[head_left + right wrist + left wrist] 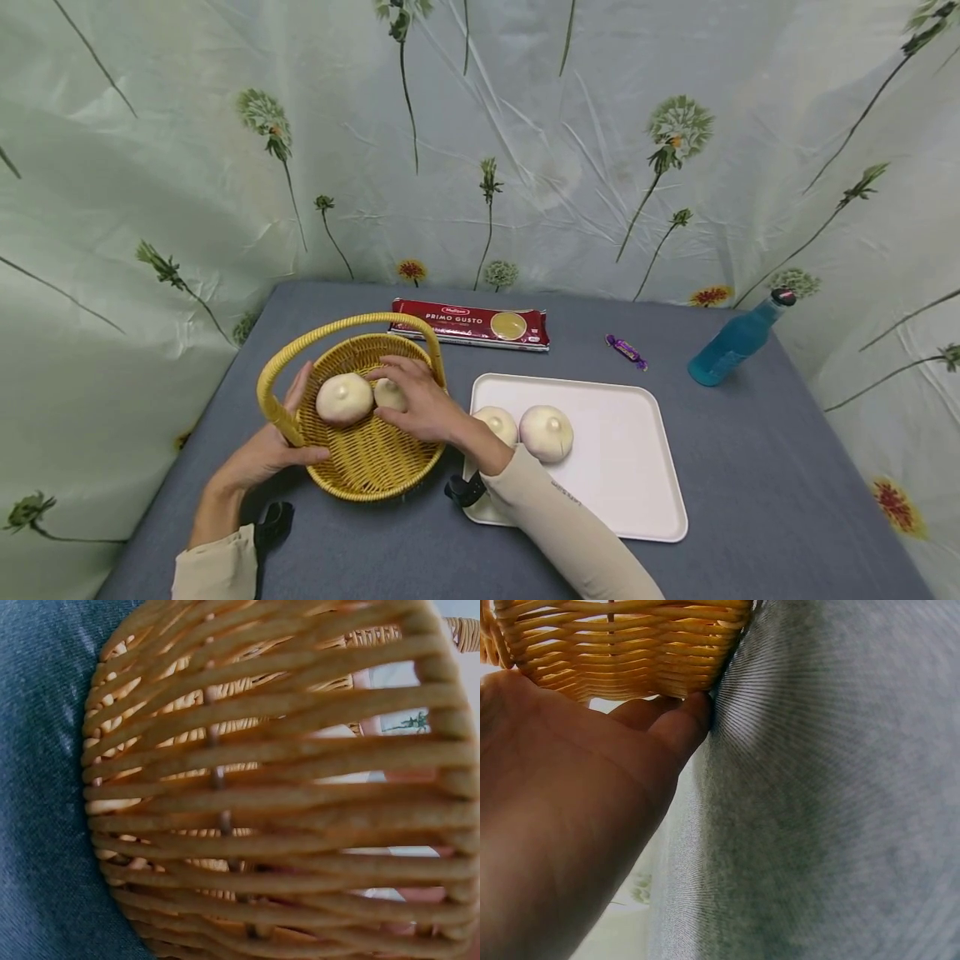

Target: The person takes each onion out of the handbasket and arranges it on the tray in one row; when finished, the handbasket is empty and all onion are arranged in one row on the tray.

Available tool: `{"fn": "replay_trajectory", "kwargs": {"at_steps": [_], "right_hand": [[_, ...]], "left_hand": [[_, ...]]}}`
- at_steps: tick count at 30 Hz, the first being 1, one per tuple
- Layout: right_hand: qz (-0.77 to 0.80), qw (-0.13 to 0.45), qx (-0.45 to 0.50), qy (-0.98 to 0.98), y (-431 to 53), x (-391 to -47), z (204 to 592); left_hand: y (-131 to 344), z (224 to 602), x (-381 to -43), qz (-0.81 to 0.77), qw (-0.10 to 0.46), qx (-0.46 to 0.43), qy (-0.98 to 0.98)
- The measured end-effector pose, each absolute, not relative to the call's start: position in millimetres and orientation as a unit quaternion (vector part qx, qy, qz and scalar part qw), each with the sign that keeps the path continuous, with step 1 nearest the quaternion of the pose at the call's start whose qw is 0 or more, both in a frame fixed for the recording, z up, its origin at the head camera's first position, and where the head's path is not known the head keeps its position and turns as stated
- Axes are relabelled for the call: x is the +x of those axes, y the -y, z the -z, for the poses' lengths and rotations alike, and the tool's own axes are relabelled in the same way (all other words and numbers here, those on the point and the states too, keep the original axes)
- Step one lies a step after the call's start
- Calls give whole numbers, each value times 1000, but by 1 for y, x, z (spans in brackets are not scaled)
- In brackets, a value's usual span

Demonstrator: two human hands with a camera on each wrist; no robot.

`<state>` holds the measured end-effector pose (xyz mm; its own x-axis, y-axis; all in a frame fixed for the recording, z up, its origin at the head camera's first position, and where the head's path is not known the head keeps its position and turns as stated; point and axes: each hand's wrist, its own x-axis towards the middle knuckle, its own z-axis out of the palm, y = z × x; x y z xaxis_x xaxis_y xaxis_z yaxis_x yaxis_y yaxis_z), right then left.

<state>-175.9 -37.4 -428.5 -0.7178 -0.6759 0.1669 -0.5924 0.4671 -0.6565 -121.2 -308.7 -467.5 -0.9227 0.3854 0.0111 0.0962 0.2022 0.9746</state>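
Fingers of the right hand (420, 402): curved round the right-hand bulb (390, 395) inside the basket (375, 462), thumb at its near side, fingers at its far side; contact of each fingertip cannot be told. Left hand (266, 454): thumb and fingers spread wide, set against the basket's left outer wall, partly covered by the handle (267, 387). Second bulb (343, 398): in the basket, just left of the first. Further bulbs (547, 433), two: on the tray (626, 475), right of the basket; the left one partly hidden by the right wrist. Tray's near-left part: covered by the sleeve (570, 525). Right wrist view: mostly weave, hand hard to make out. Left wrist view: basket cut off at top.
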Motion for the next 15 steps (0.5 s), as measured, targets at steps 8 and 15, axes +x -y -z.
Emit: {"fn": "replay_trajectory", "kwargs": {"at_steps": [8, 15], "right_hand": [[329, 64, -377, -863, 41, -175, 428], [307, 57, -384, -869, 40, -174, 428]], "left_hand": [[309, 467, -120, -603, 112, 161, -773], [307, 466, -120, -608, 119, 149, -771]]}}
